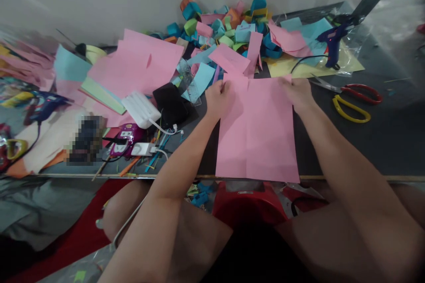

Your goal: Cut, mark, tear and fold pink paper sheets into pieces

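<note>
A pink sheet of paper [265, 132] with a lengthwise crease down its middle lies in front of me, its near edge reaching slightly over the table edge. At its far left corner my left hand [217, 97] is closed on the paper. My right hand [299, 93] grips the far right corner, with some fingertips hidden by the sheet. Just right of my right hand rest scissors [348, 93] with one red and one yellow handle. Pink paper strips [232, 58] lie beyond the sheet's far edge.
Behind is a heap of folded coloured paper pieces [229, 26]. A blue glue gun [334, 44] lies back right, another glue gun [46, 104] at left. Left of my arm are a white power bank [141, 108], a black pouch [171, 104] and large pink sheets [133, 62].
</note>
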### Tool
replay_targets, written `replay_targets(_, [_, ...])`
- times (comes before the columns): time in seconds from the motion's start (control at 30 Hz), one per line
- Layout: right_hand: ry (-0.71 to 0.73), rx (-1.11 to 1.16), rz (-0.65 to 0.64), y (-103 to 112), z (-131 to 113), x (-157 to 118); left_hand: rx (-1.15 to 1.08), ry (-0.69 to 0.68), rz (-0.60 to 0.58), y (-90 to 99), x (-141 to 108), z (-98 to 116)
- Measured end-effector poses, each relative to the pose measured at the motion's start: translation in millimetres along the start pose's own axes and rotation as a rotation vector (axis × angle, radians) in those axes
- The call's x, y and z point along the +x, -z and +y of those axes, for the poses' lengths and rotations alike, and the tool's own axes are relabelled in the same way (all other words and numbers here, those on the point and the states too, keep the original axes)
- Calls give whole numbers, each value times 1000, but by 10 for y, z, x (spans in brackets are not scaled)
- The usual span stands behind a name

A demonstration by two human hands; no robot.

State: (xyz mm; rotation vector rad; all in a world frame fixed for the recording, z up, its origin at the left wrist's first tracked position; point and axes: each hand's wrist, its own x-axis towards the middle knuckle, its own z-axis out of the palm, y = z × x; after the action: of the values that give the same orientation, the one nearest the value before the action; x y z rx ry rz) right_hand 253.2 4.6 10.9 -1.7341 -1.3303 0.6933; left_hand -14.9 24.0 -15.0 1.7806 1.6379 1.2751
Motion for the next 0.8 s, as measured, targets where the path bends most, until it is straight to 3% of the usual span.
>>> replay_targets(0.07, [90, -208, 81, -31, 45, 26, 21, 30, 7, -13, 18, -19])
replay_targets(0.17, [150, -304, 103, -65, 124, 94, 13, 55, 8, -33, 53, -67])
replay_targets(0.4, [220, -258, 154, -78, 276, 178, -2, 68, 27, -54, 56, -90])
replay_targets(0.63, [261, -209, 142, -42, 186, 179, -91, 122, -27, -26, 20, 51])
replay_targets(0.8, [188, -21, 132, -29, 99, 132, 3, 38, -19, -20, 22, -31])
